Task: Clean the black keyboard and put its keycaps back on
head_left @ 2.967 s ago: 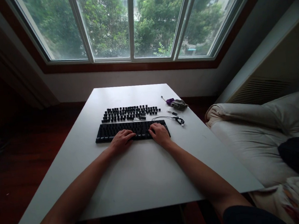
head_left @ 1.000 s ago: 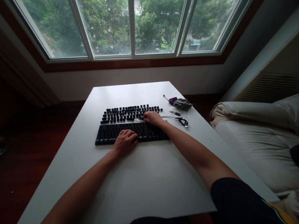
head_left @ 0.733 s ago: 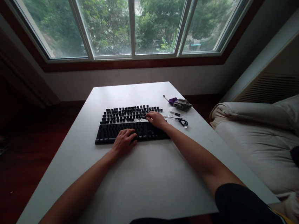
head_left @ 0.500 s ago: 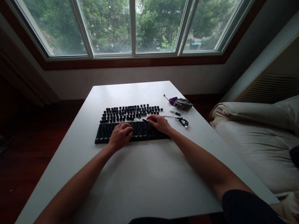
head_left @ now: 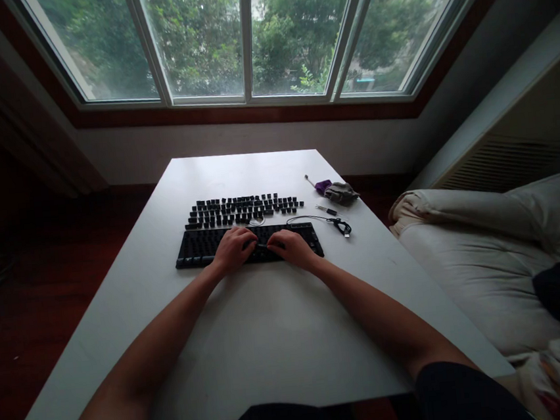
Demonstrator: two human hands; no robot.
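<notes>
A black keyboard (head_left: 198,247) lies across the white table in front of me. Over its middle, a long dark keycap (head_left: 262,245) is between my two hands. The fingertips of my left hand (head_left: 234,248) are closed at its left end. From the other side, my right hand (head_left: 291,246) pinches its right end. My hands cover part of the keyboard's centre and right half. Behind the keyboard, loose black keycaps (head_left: 224,210) stand in several rows, with a thin wire loop (head_left: 257,222) at their near edge.
A coiled black USB cable (head_left: 342,226) lies right of the keyboard. Beyond it are a small black-handled tool (head_left: 327,210), a grey cloth (head_left: 340,192), a purple cloth (head_left: 322,186) and a thin stick (head_left: 309,180). A pale sofa (head_left: 454,266) stands right of the white table (head_left: 273,343).
My right hand reached to the keycap rows, took a long keycap and brought it back over the keyboard. My left hand rose slightly and shifted right to meet it.
</notes>
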